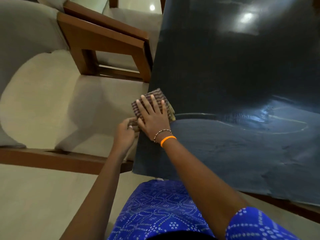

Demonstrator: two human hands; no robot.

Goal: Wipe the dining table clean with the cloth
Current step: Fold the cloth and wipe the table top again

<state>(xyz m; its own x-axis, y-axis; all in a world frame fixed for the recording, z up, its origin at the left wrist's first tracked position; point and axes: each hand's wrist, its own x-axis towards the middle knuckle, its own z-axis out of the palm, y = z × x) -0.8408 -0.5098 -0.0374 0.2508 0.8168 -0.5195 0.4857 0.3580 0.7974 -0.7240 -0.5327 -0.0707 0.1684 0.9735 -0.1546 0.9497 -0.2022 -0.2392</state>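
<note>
So right hand [153, 113] flat, fingers spread on cloth [152, 99] at desk [233, 84] edge | left hand [125, 129] pinching cloth's overhanging corner | risk: cloth slides off edge, probably onto the chair [69, 94] beside desk

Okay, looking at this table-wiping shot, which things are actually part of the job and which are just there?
Part of the job:
striped cloth
dark table top
right hand, flat on the cloth
left hand, at the cloth's near corner by the table edge

Just there:
cushioned chair
second chair

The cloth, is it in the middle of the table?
No, the cloth sits at the left edge of the dark table, partly hanging over it, under the flat right hand.
</note>
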